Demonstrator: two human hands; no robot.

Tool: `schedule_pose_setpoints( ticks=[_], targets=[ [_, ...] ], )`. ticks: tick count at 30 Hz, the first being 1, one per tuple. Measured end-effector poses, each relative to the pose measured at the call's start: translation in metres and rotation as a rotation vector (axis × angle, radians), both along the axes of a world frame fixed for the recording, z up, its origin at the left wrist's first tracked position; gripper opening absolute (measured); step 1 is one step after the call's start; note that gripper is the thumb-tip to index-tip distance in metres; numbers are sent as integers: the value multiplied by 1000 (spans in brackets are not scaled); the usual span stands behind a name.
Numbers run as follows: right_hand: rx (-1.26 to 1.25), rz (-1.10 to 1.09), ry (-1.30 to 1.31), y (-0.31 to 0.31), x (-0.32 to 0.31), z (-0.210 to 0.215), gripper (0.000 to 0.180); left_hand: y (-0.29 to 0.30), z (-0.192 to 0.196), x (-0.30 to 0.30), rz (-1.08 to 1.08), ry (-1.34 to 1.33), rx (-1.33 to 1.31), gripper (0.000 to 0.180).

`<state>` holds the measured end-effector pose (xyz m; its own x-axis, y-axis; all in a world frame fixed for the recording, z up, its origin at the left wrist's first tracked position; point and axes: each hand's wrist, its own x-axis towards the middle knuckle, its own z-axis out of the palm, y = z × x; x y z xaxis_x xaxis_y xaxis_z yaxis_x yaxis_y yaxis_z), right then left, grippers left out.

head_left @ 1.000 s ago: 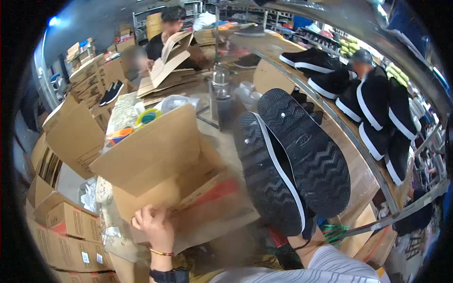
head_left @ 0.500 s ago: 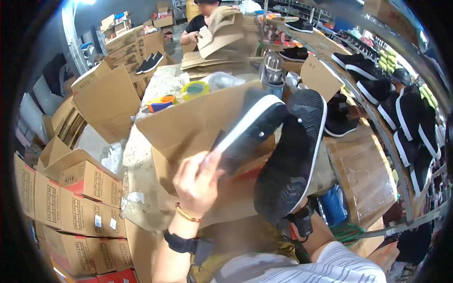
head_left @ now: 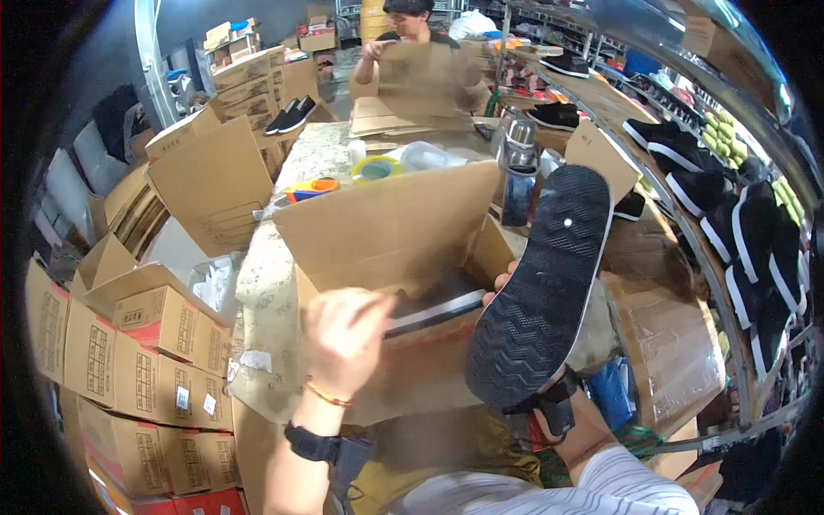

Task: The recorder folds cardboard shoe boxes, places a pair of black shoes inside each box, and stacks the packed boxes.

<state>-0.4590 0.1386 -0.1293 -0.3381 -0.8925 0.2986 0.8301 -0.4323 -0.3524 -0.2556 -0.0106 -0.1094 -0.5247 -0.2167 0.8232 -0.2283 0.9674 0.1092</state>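
Observation:
A black shoe (head_left: 554, 287) with a white sole edge is upright in my right hand (head_left: 502, 279), its patterned black sole facing me. Only the fingertips of that hand show past the shoe's left edge; they are wrapped round it. A second black shoe (head_left: 442, 311) lies inside an open cardboard box (head_left: 386, 210), its white edge toward me. My left hand (head_left: 348, 335) is over the near left part of the box, close to the end of the lying shoe. Motion blurs its fingers, so whether they touch that shoe is unclear.
Behind the box are a tape roll (head_left: 376, 168), an orange-and-blue tape dispenser (head_left: 311, 189) and a metal flask (head_left: 518, 146). More black shoes (head_left: 747, 232) line the rack at right. Stacked cartons (head_left: 129, 360) stand at left. A co-worker (head_left: 412, 34) handles cardboard across the table.
The shoe my left hand held up now lies in the box, and that hand has lowered a little. The right-hand shoe has turned its sole more toward me. The co-worker's cardboard has shifted.

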Motion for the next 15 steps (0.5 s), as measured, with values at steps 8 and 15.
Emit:
schedule_pose_setpoints(
  ticks=[8, 15],
  targets=[
    [51, -1011, 1956, -54, -28, 30, 16, -91, -37, 35, -17, 129, 866, 43],
    [690, -989, 1381, -50, -109, 14, 15, -72, -60, 1, 334, -178, 345, 87]
  ],
)
